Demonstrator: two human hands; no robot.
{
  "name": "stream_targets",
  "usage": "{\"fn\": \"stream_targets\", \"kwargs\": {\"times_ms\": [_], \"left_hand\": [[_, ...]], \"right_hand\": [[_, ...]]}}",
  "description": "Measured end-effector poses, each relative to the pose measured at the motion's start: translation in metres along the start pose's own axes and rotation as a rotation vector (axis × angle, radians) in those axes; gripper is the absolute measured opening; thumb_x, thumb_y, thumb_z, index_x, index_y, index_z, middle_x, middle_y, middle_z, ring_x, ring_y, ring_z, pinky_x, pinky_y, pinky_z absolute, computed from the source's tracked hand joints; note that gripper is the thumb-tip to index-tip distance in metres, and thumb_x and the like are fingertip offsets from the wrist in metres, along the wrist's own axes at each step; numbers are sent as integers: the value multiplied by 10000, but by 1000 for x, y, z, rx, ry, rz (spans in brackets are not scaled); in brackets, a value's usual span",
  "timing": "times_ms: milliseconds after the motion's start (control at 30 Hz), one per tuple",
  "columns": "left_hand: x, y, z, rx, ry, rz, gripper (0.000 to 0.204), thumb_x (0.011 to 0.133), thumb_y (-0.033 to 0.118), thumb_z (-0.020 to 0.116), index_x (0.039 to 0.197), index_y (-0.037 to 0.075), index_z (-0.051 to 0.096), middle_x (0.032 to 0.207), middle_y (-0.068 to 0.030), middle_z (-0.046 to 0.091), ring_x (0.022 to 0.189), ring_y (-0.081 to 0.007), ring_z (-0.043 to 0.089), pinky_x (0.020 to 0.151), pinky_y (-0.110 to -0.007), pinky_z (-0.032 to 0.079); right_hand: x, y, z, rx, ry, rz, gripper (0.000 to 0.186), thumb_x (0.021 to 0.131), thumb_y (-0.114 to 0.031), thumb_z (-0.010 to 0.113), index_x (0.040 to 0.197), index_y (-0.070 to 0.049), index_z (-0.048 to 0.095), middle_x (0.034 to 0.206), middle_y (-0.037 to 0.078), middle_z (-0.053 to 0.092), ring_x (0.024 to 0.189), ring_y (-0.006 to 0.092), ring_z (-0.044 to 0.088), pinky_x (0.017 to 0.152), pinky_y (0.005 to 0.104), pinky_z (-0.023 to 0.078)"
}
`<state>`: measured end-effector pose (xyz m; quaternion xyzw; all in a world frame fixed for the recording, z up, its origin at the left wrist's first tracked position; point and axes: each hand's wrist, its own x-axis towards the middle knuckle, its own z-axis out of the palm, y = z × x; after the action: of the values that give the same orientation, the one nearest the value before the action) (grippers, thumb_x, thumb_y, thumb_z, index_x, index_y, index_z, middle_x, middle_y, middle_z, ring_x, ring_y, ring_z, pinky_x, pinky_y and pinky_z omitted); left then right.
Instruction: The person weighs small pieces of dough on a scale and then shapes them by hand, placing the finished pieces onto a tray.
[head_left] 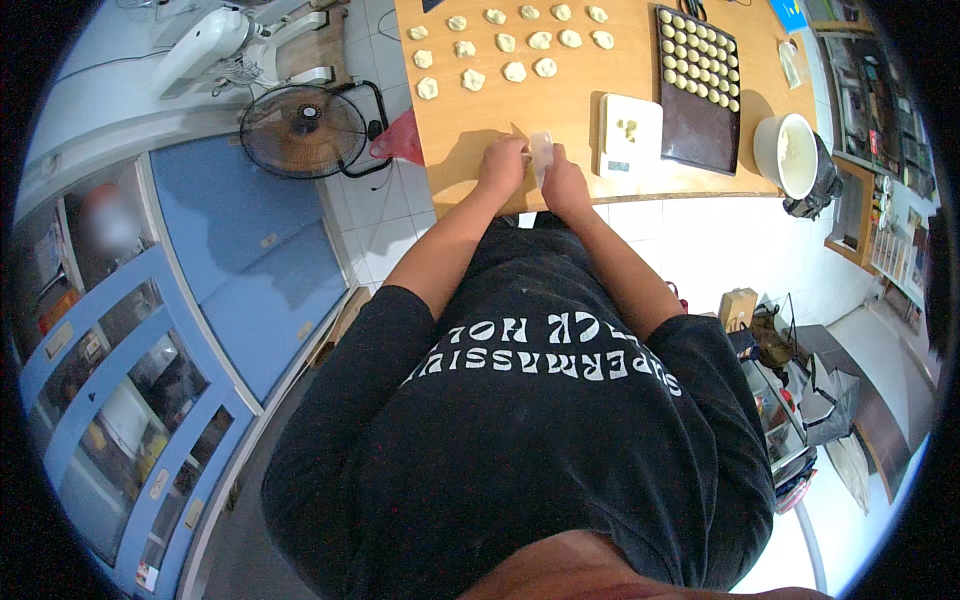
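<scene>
At the front edge of the wooden table [460, 185], my right hand [566, 182] grips a translucent white plastic scraper [541, 152], held nearly upright. My left hand [505, 163] is just left of it, its fingers closed at the scraper's side; what they pinch, if anything, is too small to make out. A white kitchen scale [631, 155] stands to the right with small dough bits [627, 130] on its top. Beyond my hands, several flattened dough pieces [514, 72] lie in loose rows.
A dark baking tray [697, 140] holding rows of round dough balls [698, 60] lies right of the scale. A white bowl [786, 155] sits at the table's right corner, beside a black plastic bag [822, 185]. Left of the table stand a black fan [305, 130] and blue cabinets [250, 220].
</scene>
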<state>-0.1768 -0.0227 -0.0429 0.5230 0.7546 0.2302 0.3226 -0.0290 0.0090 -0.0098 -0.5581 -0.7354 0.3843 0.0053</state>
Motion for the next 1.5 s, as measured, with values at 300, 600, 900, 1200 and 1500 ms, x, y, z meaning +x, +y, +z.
{"fn": "stream_targets", "kwargs": {"times_ms": [300, 600, 900, 1200, 1500], "left_hand": [[5, -10, -2, -16, -24, 30, 133, 794, 61, 695, 918, 24, 723, 985, -217, 700, 957, -403, 672, 855, -481, 536], [-4, -20, -10, -126, -42, -24, 154, 816, 63, 659, 942, 9, 729, 957, -214, 714, 936, -403, 687, 830, -464, 545], [-30, -28, -7, -201, 86, -62, 181, 785, 78, 743, 964, 64, 724, 929, -174, 704, 898, -370, 681, 793, -458, 535], [-28, -14, -18, 208, 126, 118, 284, 745, 174, 806, 1017, 122, 740, 1044, -74, 634, 1138, -301, 533, 945, -485, 433], [-4, 9, -7, 338, 25, 389, 220, 779, 191, 778, 989, 127, 768, 1007, -45, 679, 1110, -271, 537, 929, -503, 411]], "right_hand": [[2, -5, 9, -69, -47, -16, 356, 919, -68, 566, 1236, 14, 423, 853, 348, 661, 840, 533, 655, 748, 608, 519], [19, -27, 12, -164, -67, -87, 292, 904, -47, 591, 1128, -17, 406, 864, 291, 681, 869, 495, 683, 759, 574, 551], [-18, 2, 9, -139, -101, -57, 386, 895, -56, 599, 1222, -10, 398, 882, 313, 680, 867, 509, 678, 771, 587, 541], [-60, 42, -32, 324, 36, 252, 515, 938, -121, 581, 1365, 46, 346, 953, 357, 663, 882, 520, 679, 772, 552, 552], [-37, 67, -21, 431, 214, 210, 510, 959, -65, 571, 1407, 58, 360, 1126, 279, 654, 934, 343, 719, 621, 390, 627]]}}
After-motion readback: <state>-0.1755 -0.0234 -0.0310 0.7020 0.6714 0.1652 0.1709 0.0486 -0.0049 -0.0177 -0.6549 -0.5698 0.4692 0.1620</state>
